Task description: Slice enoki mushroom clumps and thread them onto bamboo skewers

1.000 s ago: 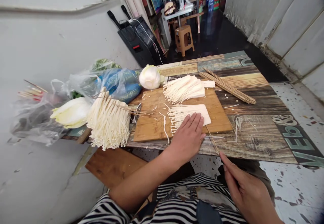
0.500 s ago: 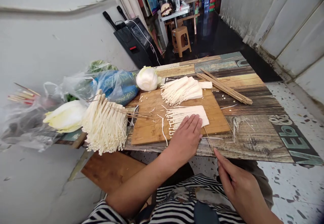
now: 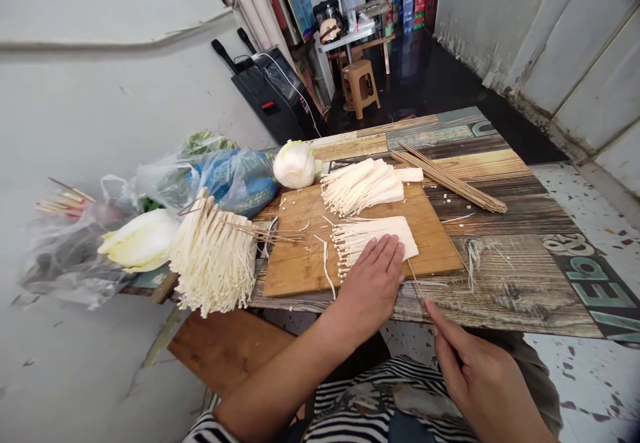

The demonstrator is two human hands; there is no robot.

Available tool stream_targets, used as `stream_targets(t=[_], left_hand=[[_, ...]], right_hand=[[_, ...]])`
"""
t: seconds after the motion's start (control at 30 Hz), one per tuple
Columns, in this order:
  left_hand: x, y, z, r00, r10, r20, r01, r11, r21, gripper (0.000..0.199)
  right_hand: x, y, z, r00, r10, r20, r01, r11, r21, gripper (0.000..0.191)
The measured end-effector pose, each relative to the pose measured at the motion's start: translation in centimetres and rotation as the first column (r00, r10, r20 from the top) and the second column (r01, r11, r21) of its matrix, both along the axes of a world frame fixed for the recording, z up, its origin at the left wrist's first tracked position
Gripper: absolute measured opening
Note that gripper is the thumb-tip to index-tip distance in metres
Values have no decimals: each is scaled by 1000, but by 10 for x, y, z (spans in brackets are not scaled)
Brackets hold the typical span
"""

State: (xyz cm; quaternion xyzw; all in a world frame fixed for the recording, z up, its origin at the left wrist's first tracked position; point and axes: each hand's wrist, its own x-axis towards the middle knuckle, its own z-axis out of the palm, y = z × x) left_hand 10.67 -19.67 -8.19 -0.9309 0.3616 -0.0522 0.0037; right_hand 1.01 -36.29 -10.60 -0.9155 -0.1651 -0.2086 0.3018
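Note:
My left hand (image 3: 373,283) lies flat, fingers stretched out, on a spread bunch of enoki mushrooms (image 3: 400,231) at the front of the wooden cutting board (image 3: 295,266). A thin wooden skewer (image 3: 415,278) runs from the bunch's near edge to my right hand (image 3: 475,363), which pinches its outer end. How deep the tip sits in the mushrooms is hidden. Behind, on the same board, rests a second pile of enoki (image 3: 365,186). To the left, skewered enoki bunches (image 3: 213,256) are stacked, with their sticks pointing over the board.
Bare skewers (image 3: 455,179) lie in a bundle at the table's back right. A white cabbage head (image 3: 294,164), a cabbage piece (image 3: 143,239) and plastic bags (image 3: 235,176) line the left side. Mushroom scraps (image 3: 473,263) lie right of the board.
The view has shifted slightly, so the whole scene sits a little lower in the picture. My left hand still presses on the enoki, and my right still holds the skewer at its edge.

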Motion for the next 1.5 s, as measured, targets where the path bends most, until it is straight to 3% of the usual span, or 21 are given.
stream_targets(t=[0.37, 0.6, 0.97, 1.27, 1.5], left_hand=[[-4, -3, -2, 998, 40, 52, -39, 999, -21, 44], [-6, -3, -9, 996, 13, 89, -11, 1000, -18, 48], [-4, 0, -6, 1000, -13, 5, 14, 997, -72, 51], [-3, 0, -5, 1000, -21, -24, 18, 993, -118, 51], [-2, -1, -6, 1000, -17, -20, 15, 992, -124, 49]], right_hand=[[12, 0, 0, 993, -78, 83, 100, 949, -299, 36], [20, 0, 11, 989, -7, 145, 70, 898, -435, 39], [26, 1, 14, 992, 16, 127, 43, 894, -446, 39], [31, 5, 21, 998, 9, 69, 31, 836, -548, 41], [29, 9, 15, 996, -22, 82, 58, 881, -469, 40]])
